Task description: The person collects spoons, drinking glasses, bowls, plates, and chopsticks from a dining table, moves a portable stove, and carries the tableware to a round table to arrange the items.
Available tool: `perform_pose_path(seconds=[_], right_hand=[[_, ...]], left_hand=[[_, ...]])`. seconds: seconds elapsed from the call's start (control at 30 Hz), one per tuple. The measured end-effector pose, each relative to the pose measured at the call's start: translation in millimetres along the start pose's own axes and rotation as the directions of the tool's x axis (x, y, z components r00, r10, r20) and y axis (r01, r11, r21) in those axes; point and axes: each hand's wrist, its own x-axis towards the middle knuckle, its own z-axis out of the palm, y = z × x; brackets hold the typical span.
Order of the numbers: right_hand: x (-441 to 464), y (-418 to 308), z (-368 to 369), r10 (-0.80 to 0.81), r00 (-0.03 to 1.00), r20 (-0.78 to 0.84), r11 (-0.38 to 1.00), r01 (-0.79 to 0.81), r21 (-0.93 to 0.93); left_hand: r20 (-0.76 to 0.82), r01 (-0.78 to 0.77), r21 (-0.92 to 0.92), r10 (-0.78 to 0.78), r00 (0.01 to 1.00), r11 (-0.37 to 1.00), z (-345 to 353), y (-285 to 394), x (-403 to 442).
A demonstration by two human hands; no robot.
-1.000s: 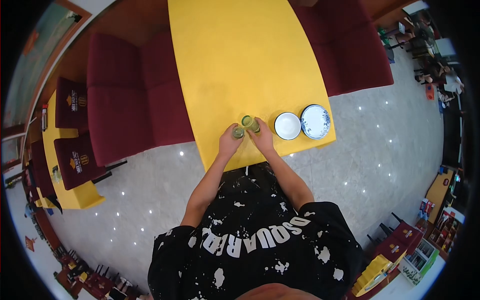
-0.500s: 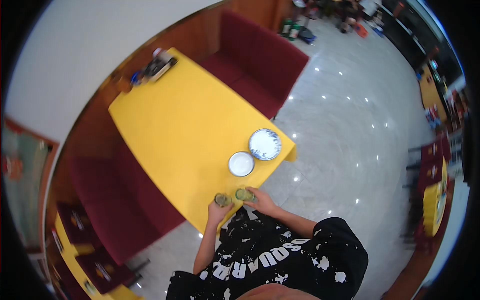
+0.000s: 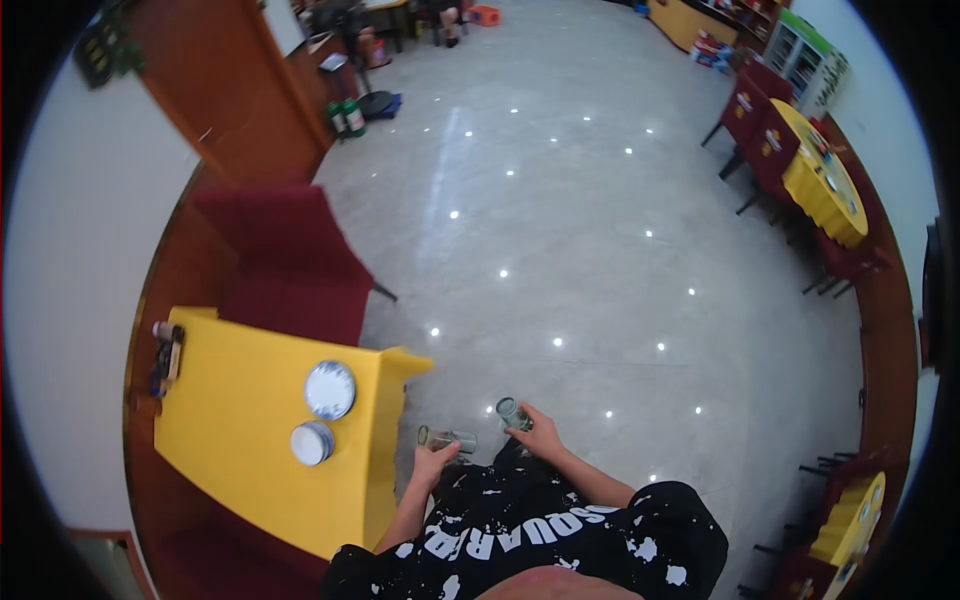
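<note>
Just off the open end edge of the yellow counter [image 3: 240, 400], over the grey floor [image 3: 560, 300], one glass per hand. Left grip [image 3: 433, 463]: fingers closed round the left glass [image 3: 444, 437], which is tipped well over, close to lying flat; near the end edge, not touching it. Right grip [image 3: 540, 437]: closed round the right glass [image 3: 511, 411], leaning but nearer upright, farther out from the counter. Can't tell from where I stand if either holds anything. White bowl [image 3: 312, 443] and blue-patterned plate [image 3: 330, 390] sit by that end edge, plate nearer the far corner; hands on neither. Step in hand, my read: both glasses being carried clear of the counter. Next move calls for firm fingers on both and the left one levelled up before any set-down
</note>
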Motion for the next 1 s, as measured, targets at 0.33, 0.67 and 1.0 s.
perform_pose_path(seconds=[0.33, 0.67, 1.0], right_hand=[[59, 147, -260, 0.28, 0.705, -0.652, 0.952, -0.116, 0.284], [66, 243, -567, 0.495, 0.24, -0.835, 0.853, -0.314, 0.416], [122, 377, -801, 0.584, -0.114, -0.804, 0.811, 0.14, 0.569]], left_hand=[[0.274, -0.068, 0.228, 0.003, 0.962, 0.971, 320, 39, 162], [0.769, -0.316, 0.493, -0.236, 0.595, 0.81, 766, 75, 345], [0.885, -0.354, 0.455, -0.369, 0.286, 0.817, 1236, 1, 360]])
